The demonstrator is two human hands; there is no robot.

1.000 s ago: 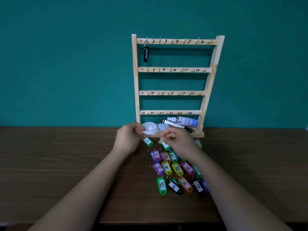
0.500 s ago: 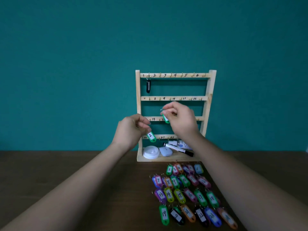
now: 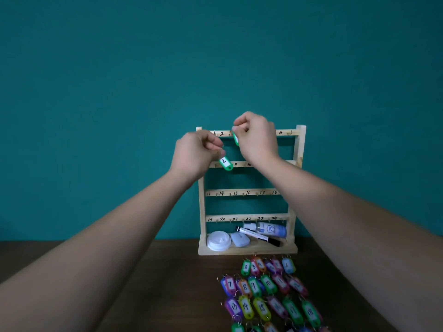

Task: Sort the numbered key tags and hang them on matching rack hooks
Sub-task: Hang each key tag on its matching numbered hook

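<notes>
The step in hand is hanging. The left hand [image 3: 195, 155] pinches the ring of the green tag marked 2 [image 3: 225, 163], which dangles below the top rail of the rack [image 3: 300, 149]. The right hand [image 3: 256, 137] has its fingers closed on a second green tag [image 3: 235, 139] (number hidden) at the top rail. Next — judging by the labels — each ring must slip over its matching hook; the other tags [image 3: 268, 295] wait on the worktop [image 3: 167, 283].

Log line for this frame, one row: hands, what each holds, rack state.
left hand: holds green tag 2 below top rail | right hand: green tag at top rail, number hidden | remaining tags: on table
</notes>
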